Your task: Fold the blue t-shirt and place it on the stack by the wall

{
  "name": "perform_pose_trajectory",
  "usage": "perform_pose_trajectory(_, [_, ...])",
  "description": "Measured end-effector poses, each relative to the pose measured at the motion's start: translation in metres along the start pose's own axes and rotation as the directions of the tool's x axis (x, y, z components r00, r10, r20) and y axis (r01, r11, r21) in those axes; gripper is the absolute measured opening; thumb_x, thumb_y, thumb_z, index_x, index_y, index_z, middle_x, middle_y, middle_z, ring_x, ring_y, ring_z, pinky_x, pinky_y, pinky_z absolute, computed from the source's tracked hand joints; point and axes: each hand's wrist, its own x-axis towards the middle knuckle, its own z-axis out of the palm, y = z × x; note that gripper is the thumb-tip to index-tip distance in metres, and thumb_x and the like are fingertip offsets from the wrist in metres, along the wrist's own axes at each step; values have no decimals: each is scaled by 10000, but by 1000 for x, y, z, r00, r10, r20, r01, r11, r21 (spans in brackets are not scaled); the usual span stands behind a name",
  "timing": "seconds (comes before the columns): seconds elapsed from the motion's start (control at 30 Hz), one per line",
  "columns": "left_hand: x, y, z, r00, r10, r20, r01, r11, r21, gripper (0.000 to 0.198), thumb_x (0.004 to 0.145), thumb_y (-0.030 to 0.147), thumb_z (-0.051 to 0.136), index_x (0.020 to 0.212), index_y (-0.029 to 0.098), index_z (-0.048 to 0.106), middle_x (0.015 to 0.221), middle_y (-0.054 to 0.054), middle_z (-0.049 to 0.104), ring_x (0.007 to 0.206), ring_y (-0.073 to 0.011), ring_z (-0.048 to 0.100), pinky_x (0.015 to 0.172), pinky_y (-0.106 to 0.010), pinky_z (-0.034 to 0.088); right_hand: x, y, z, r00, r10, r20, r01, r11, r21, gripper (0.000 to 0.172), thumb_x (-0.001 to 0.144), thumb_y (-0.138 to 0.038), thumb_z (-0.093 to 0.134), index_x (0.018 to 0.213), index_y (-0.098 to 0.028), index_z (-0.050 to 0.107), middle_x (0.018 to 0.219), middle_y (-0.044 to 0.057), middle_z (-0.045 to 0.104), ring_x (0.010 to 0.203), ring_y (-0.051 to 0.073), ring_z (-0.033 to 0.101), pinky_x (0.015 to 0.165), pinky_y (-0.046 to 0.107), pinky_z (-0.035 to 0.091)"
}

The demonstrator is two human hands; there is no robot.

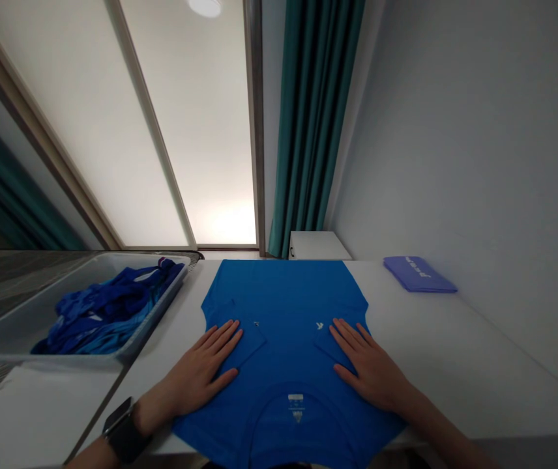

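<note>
Teal curtains [313, 117] flank a bright window above a white table [459, 339]. At left, a grey tray [64, 357] holds bunched blue garments [107, 306]. Centre, a blue T-shirt [283, 299] lies collar-near, its long axis running away between the left hand [198, 368] and right hand [371, 368], set well apart, open and flat on the fabric. Folded periwinkle cloth [420, 274] sits far right.
</note>
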Motion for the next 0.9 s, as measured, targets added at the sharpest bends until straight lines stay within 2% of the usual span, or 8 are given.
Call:
perform_pose_trajectory(0.1, [-4,3,0,1000,6,-16,-6,1000,11,704,986,517,391,1557,292,46,1596,-54,230,1421,-286,336,1154,-468,305,-4,-2,0,1000,-3,10,3,1000,12,697,974,-579,326,1556,-242,143,1603,76,190,1464,284,216,1182,546,193])
perform_pose_trajectory(0.3, [4,4,-9,999,-12,46,12,1000,0,654,991,532,358,1556,303,121,1584,-40,276,1406,-276,369,1139,-454,328,0,-7,-14,996,38,79,-45,995,84,698,959,-613,323,1543,-243,227,1591,86,233,1458,299,230,1183,561,171])
perform_pose_trajectory(0.43, [30,3,-17,1000,-12,21,14,997,-71,620,991,527,366,1546,315,189,1565,-28,329,1391,-273,395,1143,-451,334,20,-6,-27,992,70,106,-84,988,130,685,963,-625,284,1536,-250,256,1590,74,248,1461,284,224,1188,544,171])
perform_pose_trajectory(0.57, [65,-6,-13,999,-47,19,49,995,-92,613,991,547,340,1534,275,256,1560,-57,341,1405,-274,371,1155,-472,309,52,1,-30,991,93,101,-106,985,139,684,972,-622,238,1534,-234,272,1596,79,231,1472,268,190,1194,521,153])
perform_pose_trajectory(0.73, [100,-32,-1,987,-150,61,154,986,-69,630,989,558,310,1506,200,332,1555,-111,343,1427,-271,331,1160,-461,284,91,14,-24,985,119,123,-131,987,91,703,977,-615,198,1522,-184,308,1594,100,235,1475,244,177,1201,473,145])
perform_pose_trajectory(0.9, [120,-55,1,970,-233,66,237,970,-48,642,986,551,300,1494,160,347,1542,-144,360,1431,-290,319,1144,-465,285,117,34,-14,986,125,109,-134,988,74,719,970,-630,168,1522,-191,307,1595,101,233,1472,249,188,1191,478,168])
